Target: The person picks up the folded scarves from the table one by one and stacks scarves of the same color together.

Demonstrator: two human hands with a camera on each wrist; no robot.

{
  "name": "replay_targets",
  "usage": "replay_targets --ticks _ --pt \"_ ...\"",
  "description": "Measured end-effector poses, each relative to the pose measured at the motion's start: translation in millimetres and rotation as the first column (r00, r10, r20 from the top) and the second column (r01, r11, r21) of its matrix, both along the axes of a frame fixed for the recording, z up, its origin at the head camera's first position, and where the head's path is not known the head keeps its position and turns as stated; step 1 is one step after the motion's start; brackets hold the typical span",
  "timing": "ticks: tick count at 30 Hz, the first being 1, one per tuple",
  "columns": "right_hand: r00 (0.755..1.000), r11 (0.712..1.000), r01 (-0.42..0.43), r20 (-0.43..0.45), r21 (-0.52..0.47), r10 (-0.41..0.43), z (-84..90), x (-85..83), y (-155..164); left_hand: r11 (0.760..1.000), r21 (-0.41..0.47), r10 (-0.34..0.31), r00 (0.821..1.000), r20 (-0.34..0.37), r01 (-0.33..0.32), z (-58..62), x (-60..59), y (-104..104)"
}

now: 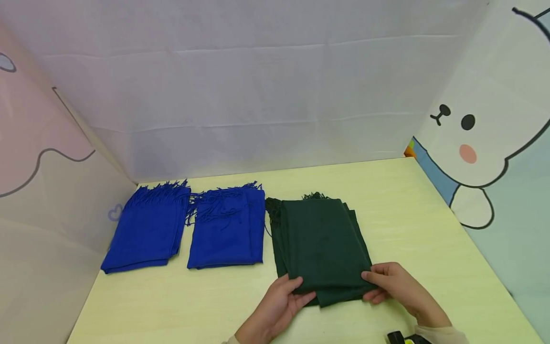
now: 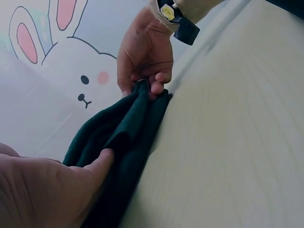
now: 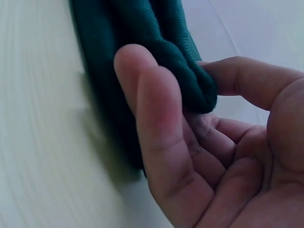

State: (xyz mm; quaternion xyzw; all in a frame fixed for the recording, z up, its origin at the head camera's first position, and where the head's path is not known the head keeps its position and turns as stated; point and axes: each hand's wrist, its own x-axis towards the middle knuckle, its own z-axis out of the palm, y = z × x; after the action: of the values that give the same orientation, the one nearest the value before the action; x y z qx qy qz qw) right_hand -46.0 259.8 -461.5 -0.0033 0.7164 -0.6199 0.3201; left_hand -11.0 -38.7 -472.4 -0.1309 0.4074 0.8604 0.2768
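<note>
A folded dark green scarf (image 1: 323,248) lies on the pale yellow table (image 1: 429,239), right of centre, its fringe at the far edge and its near edge lifted slightly by both hands; the left hand (image 1: 279,306) pinches the near left corner, thumb on top of the cloth and fingers beneath it; the right hand (image 1: 397,284) pinches the near right corner, thumb over the top layer and fingers curled under the fold. In the left wrist view the left hand's thumb (image 2: 97,166) presses down on the green scarf (image 2: 123,137), and the right hand (image 2: 145,57) across from it grips the far end of the same edge, a dark wristband (image 2: 183,26) above it. In the right wrist view the right hand's fingers (image 3: 152,118) wrap round the thick rolled edge of the scarf (image 3: 142,47), which sits between fingertips and thumb; the rest of the cloth runs away from the grip along the table.

2 folded blue scarves lie to the left, well apart from both hands: 1 at the far left (image 1: 148,229), 1 in the middle (image 1: 227,229), just beside the green scarf, both with fringes on the far side. White sheeting (image 1: 258,95) backs the table; a cartoon rabbit panel (image 1: 485,134) stands at the right.
</note>
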Motion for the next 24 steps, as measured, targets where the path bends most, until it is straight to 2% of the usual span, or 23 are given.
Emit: replay_targets --ticks 7,9,12,15,18,20,22,24 --pt "1.000 1.000 -0.002 -0.008 0.031 0.002 -0.3 -0.7 0.7 0.999 -0.033 0.007 1.000 -0.002 -0.007 -2.6 -0.3 3.4" --pt "1.000 0.997 -0.015 -0.025 0.070 0.017 0.7 -1.8 -0.2 0.999 -0.042 0.006 1.000 0.004 -0.006 -2.3 -0.4 1.8" --pt "0.999 0.982 -0.014 -0.049 0.187 0.023 4.2 -3.9 -2.7 0.996 -0.093 -0.008 1.000 -0.021 0.006 -1.0 -0.2 -2.5" --pt "0.996 0.931 0.021 -0.090 0.365 0.013 9.9 -6.7 -7.0 0.979 -0.203 -0.048 0.993 -0.103 0.026 1.2 0.0 -9.3" --pt "0.987 0.837 0.083 -0.158 0.541 0.004 18.0 -9.4 -11.5 0.943 -0.330 -0.113 0.975 -0.193 0.044 3.6 -0.4 -17.1" --pt "0.978 0.779 0.127 -0.208 0.615 0.005 24.1 -11.4 -15.1 0.917 -0.397 -0.150 0.964 -0.220 0.052 5.9 -1.1 -23.6" --pt "0.963 0.755 0.172 -0.269 0.633 0.006 28.9 -14.3 -19.9 0.895 -0.443 -0.166 0.961 -0.223 0.051 8.4 -1.3 -31.4" --pt "0.945 0.765 0.217 -0.327 0.607 -0.009 32.5 -17.5 -26.7 0.875 -0.482 -0.165 0.961 -0.223 0.039 9.4 -2.0 -40.1"
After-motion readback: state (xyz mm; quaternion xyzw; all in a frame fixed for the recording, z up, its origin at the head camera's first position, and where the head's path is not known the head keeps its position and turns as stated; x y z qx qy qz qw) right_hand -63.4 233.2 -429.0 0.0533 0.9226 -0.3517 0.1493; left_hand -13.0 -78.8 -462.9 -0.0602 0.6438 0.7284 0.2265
